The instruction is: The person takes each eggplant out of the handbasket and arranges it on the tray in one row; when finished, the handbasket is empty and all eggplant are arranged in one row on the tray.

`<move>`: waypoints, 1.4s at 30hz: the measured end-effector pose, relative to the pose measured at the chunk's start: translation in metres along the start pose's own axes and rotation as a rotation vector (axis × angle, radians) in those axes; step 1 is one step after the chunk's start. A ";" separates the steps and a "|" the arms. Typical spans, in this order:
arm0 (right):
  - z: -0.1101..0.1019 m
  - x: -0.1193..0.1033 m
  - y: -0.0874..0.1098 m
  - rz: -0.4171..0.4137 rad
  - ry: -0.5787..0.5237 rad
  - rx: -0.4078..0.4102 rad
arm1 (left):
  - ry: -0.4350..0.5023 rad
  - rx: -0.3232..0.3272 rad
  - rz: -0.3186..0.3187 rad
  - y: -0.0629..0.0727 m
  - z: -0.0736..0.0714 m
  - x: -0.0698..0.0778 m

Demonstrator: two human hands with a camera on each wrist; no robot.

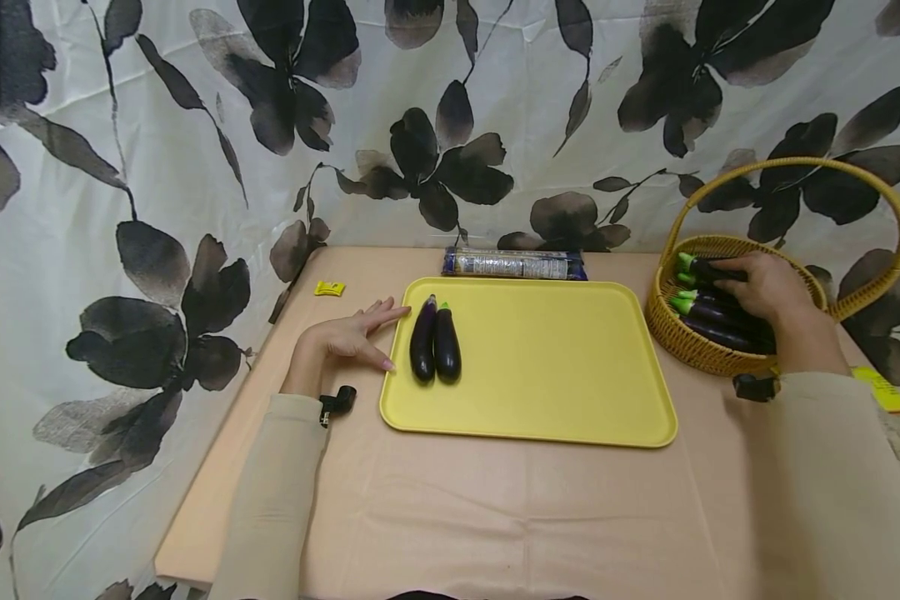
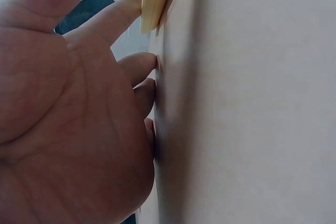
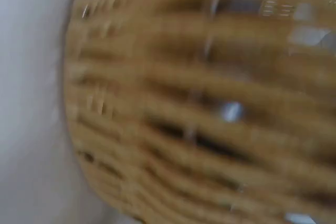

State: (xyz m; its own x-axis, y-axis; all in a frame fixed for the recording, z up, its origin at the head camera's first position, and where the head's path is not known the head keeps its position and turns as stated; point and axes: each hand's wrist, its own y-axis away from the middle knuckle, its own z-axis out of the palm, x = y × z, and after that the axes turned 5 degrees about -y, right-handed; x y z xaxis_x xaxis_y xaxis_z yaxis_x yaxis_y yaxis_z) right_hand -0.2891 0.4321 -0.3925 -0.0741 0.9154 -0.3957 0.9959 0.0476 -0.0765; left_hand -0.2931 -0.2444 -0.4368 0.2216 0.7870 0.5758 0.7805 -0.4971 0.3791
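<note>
Two dark purple eggplants (image 1: 447, 343) lie side by side near the left end of a yellow tray (image 1: 555, 367). My left hand (image 1: 352, 336) rests at the tray's left edge, fingers extended, with fingertips touching the rim. The left wrist view shows the palm (image 2: 79, 103) beside the tray's edge (image 2: 156, 3). On the right, my right hand (image 1: 768, 287) reaches into a wicker basket (image 1: 708, 357) and grips an eggplant (image 1: 708, 270) near its green stem end. More eggplants (image 1: 720, 321) lie below it in the basket. Only blurred basket weave (image 3: 184, 103) fills the right wrist view, so the fingers are hidden there.
A tall handle (image 1: 795, 162) arches over the basket. Behind the tray lies a long, shiny blue package (image 1: 513, 264). A small yellow packet (image 1: 329, 288) is at the back left of the table (image 1: 495, 517). Yellow-marked items (image 1: 885, 389) sit by the right sleeve.
</note>
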 end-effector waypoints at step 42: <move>0.004 -0.081 0.061 -0.064 -0.700 0.164 | -0.021 0.020 0.029 -0.001 0.006 -0.003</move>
State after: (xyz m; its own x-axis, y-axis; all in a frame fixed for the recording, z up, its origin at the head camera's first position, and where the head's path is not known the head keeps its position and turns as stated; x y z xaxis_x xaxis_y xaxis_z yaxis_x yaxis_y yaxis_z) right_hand -0.2229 0.3594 -0.3692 -0.2020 0.4394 -0.8753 0.9721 -0.0186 -0.2337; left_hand -0.2904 -0.2440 -0.4434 0.2563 0.7801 0.5707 0.7849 -0.5126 0.3481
